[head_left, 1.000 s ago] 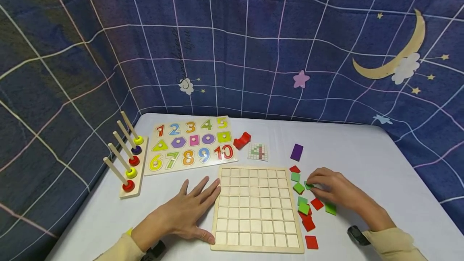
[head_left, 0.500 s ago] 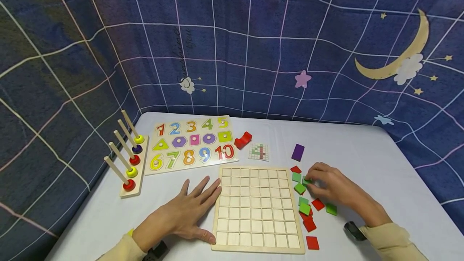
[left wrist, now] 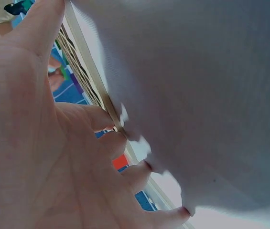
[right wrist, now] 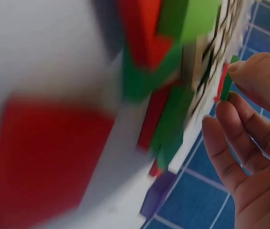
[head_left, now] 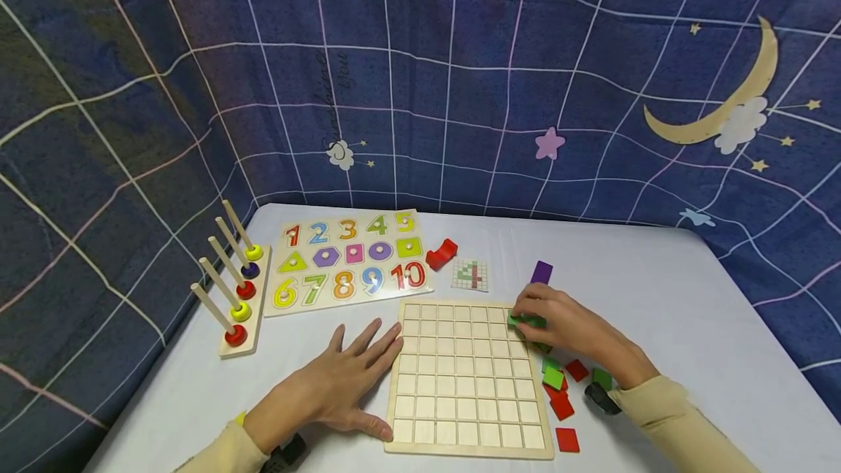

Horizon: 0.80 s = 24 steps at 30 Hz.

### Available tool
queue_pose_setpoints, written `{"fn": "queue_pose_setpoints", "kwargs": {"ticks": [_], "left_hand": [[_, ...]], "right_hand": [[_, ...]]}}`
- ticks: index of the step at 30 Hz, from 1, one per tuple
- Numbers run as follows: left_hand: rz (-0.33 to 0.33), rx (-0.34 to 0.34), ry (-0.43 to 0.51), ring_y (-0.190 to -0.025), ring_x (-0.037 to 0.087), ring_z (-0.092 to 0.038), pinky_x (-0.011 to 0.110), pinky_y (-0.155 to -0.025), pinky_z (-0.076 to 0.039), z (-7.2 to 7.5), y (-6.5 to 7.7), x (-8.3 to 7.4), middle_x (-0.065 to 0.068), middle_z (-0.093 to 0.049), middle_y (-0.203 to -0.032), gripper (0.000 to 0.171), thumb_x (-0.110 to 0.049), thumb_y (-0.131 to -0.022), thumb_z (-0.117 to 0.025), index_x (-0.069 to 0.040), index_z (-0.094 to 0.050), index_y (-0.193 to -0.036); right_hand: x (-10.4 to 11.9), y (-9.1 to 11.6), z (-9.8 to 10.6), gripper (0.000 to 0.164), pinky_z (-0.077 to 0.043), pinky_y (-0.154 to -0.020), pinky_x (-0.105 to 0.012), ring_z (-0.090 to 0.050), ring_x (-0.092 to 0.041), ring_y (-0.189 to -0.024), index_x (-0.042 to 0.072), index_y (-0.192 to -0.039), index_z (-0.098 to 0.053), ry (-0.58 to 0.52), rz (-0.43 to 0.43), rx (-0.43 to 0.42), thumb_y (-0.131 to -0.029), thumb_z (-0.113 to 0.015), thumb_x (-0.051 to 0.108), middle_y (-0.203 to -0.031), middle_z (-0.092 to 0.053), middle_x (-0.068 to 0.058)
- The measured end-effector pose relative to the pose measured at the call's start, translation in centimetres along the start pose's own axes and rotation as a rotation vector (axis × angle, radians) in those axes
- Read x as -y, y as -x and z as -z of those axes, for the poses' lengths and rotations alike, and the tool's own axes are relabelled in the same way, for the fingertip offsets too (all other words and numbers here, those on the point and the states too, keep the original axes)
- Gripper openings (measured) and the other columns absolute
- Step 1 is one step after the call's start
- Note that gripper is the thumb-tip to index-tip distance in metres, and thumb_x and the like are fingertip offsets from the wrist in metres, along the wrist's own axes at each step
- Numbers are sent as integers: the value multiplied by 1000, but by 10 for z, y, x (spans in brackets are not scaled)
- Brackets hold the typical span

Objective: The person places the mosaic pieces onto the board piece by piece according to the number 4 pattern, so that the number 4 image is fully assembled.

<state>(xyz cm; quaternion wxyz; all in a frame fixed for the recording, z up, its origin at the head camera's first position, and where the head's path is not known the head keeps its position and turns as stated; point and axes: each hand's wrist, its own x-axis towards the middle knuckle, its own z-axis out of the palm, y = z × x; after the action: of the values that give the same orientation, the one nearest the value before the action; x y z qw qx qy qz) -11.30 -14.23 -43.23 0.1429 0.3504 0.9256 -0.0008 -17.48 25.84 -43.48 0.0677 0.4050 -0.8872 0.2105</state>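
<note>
Across a white table [head_left: 657, 261], a gridded board [head_left: 464, 378].
The left hand [head_left: 338, 391] has fingers spread, thumb and fingertips at the board's left edge; the right hand [head_left: 566, 321] pinches a green tile [right wrist: 228, 82] between thumb and fingers at the far right corner (whether it touches the board, I cannot tell), with loose red tiles [head_left: 568, 440] beside the right edge.
</note>
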Motion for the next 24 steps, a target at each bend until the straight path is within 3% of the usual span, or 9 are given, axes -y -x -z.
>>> {"fn": "queue_pose_setpoints", "kwargs": {"ticks": [5,12,24], "left_hand": [[10,19,24,-168,38,-17,81,-123,-25,-1,0,0,3,-14,-183,130,-92,-78,-64,-15,-21,-172],[11,21,8,-168,38,-17,80,-122,-26,-1,0,-2,3,-14,-183,129,-93,-78,-64,-15,-22,-172],[21,44,8,-169,38,-15,81,-123,-24,1,-1,-3,4,-12,-183,130,-93,-78,-63,-15,-21,-172]], "right_hand": [[7,-20,-12,8,-60,-78,-26,-61,-15,-91,9,-102,-79,3,25,59,-95,-81,7,-104,-69,-4],[11,-37,-23,6,-58,-76,-23,-61,-14,-89,10,-103,-80,21,37,69,-97,-79,9,-103,-70,-4],[13,-52,-26,12,-63,-81,-26,-72,-18,-92,5,-101,-83,-14,1,61,-91,-82,0,-101,-74,-8]]}}
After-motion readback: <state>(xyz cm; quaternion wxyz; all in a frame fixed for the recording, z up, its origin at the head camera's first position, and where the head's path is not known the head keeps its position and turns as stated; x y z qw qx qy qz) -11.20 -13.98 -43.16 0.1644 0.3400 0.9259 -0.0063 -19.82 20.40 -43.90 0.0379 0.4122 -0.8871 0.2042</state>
